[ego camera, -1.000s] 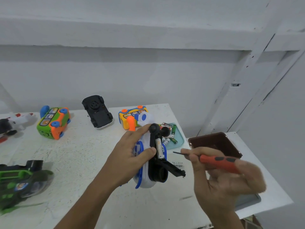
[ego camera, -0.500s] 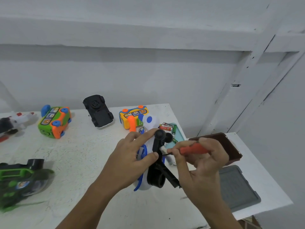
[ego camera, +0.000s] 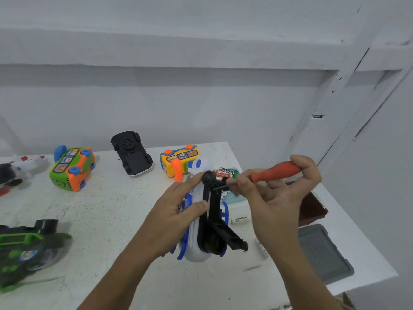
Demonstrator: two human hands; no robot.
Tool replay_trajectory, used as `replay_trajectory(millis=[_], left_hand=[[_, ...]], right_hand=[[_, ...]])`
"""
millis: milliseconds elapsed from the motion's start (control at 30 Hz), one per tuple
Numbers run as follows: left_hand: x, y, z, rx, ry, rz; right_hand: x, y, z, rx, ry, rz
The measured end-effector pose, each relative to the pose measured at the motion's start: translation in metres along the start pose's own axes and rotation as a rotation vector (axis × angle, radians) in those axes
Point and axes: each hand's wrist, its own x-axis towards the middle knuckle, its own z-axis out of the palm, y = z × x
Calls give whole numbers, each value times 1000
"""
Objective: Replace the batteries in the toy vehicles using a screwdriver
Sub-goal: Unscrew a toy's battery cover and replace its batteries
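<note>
- Left hand (ego camera: 178, 211) clamps the white-and-blue toy vehicle (ego camera: 196, 238) underside-up above the table (ego camera: 107, 211), exposing its black battery bay
- Right hand (ego camera: 274, 198) pinches the orange screwdriver (ego camera: 274, 173); tip at the bay's far end (likely a screw)

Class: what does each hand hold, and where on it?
Left hand: white-and-blue toy vehicle, by its body. Right hand: orange-handled screwdriver, by its handle.

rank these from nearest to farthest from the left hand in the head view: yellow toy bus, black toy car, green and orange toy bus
From the left hand:
1. Yellow toy bus, just beyond the fingers, slightly right.
2. Black toy car, upside down, farther back and to the left.
3. Green and orange toy bus, far left.
</note>
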Motion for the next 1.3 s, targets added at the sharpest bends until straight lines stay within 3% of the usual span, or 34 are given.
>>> replay_trajectory(millis=[133,400,1133,1300], left_hand=[[-1,2,-2,-29,28,28],[0,7,2,-75,50,6],[2,9,11,54,16,3],[8,10,8,192,-12,-6]], right_hand=[[-1,10,5,-174,-63,-216],[-2,16,5,-289,-93,-357],[17,-9,-16,-110,-161,70],[16,-16,-29,-116,-172,139]])
